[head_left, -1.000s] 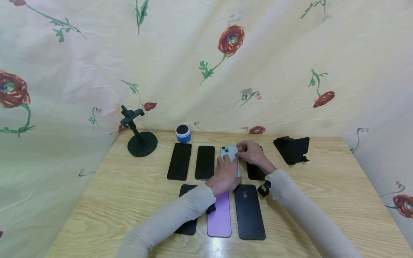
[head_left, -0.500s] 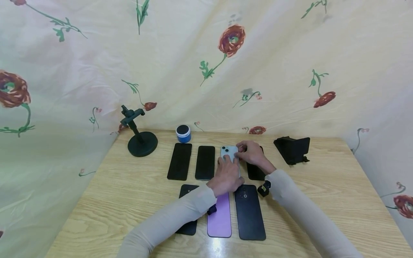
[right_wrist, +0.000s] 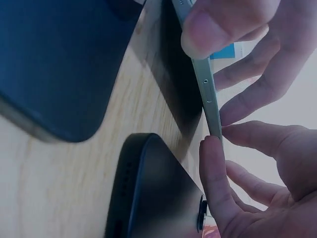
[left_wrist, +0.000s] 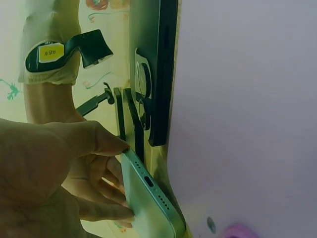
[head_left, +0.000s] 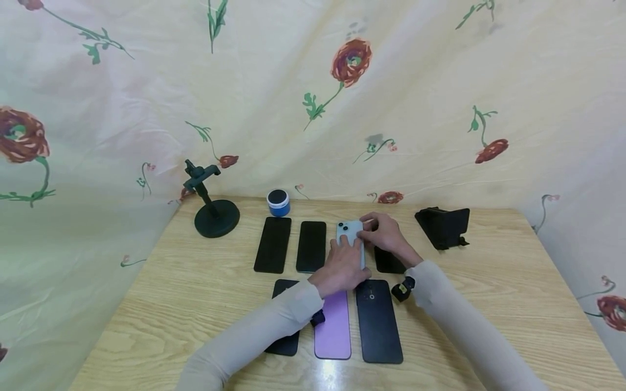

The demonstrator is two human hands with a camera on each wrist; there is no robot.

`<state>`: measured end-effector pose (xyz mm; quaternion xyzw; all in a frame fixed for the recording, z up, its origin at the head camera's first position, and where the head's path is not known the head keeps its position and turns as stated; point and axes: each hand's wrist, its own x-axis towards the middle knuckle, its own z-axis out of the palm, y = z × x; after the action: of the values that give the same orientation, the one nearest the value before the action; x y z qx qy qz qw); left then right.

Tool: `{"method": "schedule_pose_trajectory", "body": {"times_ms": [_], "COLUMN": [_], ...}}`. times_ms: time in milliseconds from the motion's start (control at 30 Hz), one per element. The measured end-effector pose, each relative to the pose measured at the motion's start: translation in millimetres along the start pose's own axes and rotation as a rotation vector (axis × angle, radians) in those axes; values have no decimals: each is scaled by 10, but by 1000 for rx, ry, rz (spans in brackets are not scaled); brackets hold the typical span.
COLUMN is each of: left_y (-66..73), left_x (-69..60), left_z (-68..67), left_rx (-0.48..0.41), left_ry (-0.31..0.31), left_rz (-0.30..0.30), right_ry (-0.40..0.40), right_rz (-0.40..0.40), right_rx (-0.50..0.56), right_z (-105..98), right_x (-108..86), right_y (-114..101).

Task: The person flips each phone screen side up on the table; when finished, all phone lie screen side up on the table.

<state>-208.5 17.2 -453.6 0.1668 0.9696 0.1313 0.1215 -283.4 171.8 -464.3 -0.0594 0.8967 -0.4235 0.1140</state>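
Note:
A light blue smartphone [head_left: 348,228] is in both hands, its back with two camera lenses facing up. My left hand [head_left: 339,266] holds its near end, fingers spread over the back and thumb at the edge by the charging port. At the far right part, my right hand [head_left: 386,234] pinches the phone's rim between thumb and fingers. In the right wrist view the phone [right_wrist: 208,89] is seen edge-on, raised off the table at least on that side. A black phone [head_left: 388,260] lies partly under the right wrist. A purple phone [head_left: 332,331] lies below the left wrist.
Two black phones [head_left: 272,244] [head_left: 311,246] lie to the left. A dark phone [head_left: 379,323] and another black phone [head_left: 286,345], partly behind the left sleeve, lie nearer. Behind stand a round-based stand [head_left: 217,219], a blue-and-white cylinder [head_left: 279,203] and a black folding stand [head_left: 444,228].
Both hands stay on the light blue phone almost in place. The right hand and wrist have shifted very slightly to the right.

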Motion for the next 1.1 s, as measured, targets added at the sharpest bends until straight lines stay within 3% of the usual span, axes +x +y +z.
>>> {"method": "schedule_pose_trajectory", "body": {"times_ms": [300,667,1100], "left_y": [-83,-176,-261], "left_x": [-15,-41,-73], "left_z": [-25,-33,-51], "left_rx": [-150,-314,-491], "left_ry": [-25,-25,-6], "left_rz": [28,17,18], "right_ry": [-13,-24,-69], "right_rz": [5,28,-35], "right_rx": [207,261,299], "right_z": [-39,-76,-94], "right_x": [-90,-139,-205], "right_y": [16,-36,-30]}}
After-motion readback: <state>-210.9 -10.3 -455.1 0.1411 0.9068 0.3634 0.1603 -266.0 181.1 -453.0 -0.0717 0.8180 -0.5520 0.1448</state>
